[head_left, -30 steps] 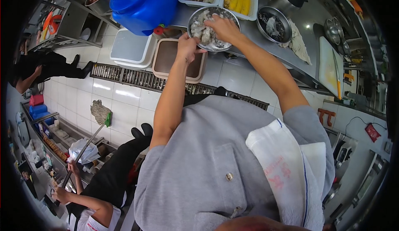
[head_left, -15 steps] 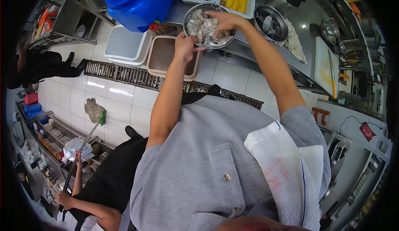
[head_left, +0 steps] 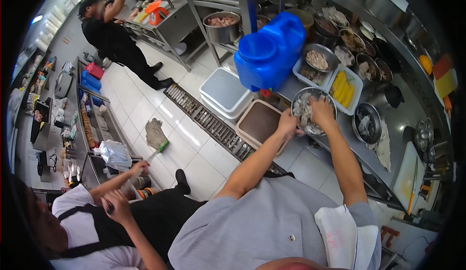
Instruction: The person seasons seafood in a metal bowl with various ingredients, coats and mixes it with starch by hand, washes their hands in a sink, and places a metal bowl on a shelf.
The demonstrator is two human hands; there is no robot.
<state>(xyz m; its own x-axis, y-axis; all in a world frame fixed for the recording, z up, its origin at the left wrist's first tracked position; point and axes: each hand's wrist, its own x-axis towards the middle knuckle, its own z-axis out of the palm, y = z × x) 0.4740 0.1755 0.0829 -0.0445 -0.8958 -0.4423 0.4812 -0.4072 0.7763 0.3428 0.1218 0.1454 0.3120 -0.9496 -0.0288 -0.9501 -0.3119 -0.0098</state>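
A round metal bowl (head_left: 335,109) at the front edge of the steel counter holds wet, pale grey-white pieces (head_left: 304,109) that look like raw seafood; their exact kind is unclear. My left hand (head_left: 288,124) grips the bowl's near-left rim. My right hand (head_left: 321,111) is down inside the bowl, among the pale pieces, its fingertips hidden by them. Behind the bowl stands a white basket (head_left: 358,95) of yellow corn-like pieces (head_left: 342,91). To its right is another metal bowl (head_left: 367,123) with dark contents and a clear plastic scrap.
A big blue jug (head_left: 272,51) stands left of the bowl, above lidded tubs (head_left: 225,90). A cutting board (head_left: 407,177) with a knife lies at right. A co-worker (head_left: 97,221) holds a mop (head_left: 156,134) at left; another person (head_left: 116,42) stands farther back. A floor drain grate (head_left: 208,119) crosses the tiles.
My view has swung left, so the counter and bowl appear farther right and lower. My right hand has dipped deeper into the bowl; the left still holds its rim. The mop-holding co-worker is more in view.
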